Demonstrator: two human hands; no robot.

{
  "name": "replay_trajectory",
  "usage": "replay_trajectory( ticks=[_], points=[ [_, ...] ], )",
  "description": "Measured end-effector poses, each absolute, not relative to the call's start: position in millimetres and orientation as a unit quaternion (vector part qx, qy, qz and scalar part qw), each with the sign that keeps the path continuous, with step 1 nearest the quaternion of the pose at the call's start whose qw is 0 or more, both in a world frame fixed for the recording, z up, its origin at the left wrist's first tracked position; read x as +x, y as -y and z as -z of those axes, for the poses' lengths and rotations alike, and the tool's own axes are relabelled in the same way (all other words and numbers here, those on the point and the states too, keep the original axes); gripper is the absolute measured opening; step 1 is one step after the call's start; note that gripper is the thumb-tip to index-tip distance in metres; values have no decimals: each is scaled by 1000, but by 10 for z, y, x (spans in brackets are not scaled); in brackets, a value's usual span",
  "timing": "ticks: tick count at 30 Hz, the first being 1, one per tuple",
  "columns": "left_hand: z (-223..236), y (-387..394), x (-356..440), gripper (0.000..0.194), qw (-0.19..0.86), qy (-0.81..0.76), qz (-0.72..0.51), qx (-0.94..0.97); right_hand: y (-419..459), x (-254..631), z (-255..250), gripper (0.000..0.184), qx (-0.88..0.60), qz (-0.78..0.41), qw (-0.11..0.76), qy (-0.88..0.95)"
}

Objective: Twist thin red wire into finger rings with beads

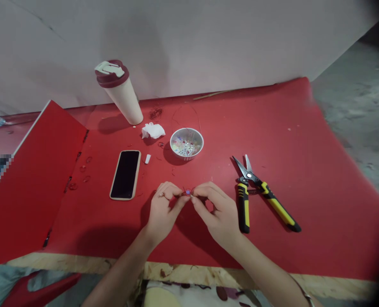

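My left hand (164,205) and my right hand (217,209) meet low over the red tabletop, each closed in a pinch. Between their fingertips is a thin red wire with a bluish-purple bead (188,192) at its middle. Short wire ends stick up by the bead; the fingers cover the rest. Just beyond the hands stands a small perforated metal bowl (187,157) with pale and coloured beads inside. Right of my right hand lies a pair of snips (249,175), blades apart, with yellow and black handles.
A phone (125,175) lies left of my hands, near a small white piece (147,159). Farther back are a tumbler (125,100), crumpled tissue (153,131) and tangled red wire (156,113). Small wire rings (86,179) lie beside a raised red panel (33,183). A wall borders the back.
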State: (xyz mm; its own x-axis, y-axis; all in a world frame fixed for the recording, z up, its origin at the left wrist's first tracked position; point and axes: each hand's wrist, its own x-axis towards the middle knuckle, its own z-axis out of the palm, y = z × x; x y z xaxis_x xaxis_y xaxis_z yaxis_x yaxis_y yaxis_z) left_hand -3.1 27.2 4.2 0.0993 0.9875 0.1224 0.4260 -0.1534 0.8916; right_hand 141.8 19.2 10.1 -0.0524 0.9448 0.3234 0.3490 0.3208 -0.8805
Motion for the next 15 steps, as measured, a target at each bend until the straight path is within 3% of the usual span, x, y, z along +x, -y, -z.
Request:
replay_trajectory(
  ticks=[6, 11, 15],
  points=[
    [-56, -288, -40, 16, 434, -535, -409, 599, -201, 1428, -103, 11, -490, -329, 478, 651],
    [-7, -354, -56, 31, 595, -504, -436, 450, -214, 1419, -96, 13, -500, -339, 470, 644],
    [16, -388, -53, 17, 708, -453, -414, 349, -229, 1410, -87, 12, -498, -341, 477, 639]
  ],
)
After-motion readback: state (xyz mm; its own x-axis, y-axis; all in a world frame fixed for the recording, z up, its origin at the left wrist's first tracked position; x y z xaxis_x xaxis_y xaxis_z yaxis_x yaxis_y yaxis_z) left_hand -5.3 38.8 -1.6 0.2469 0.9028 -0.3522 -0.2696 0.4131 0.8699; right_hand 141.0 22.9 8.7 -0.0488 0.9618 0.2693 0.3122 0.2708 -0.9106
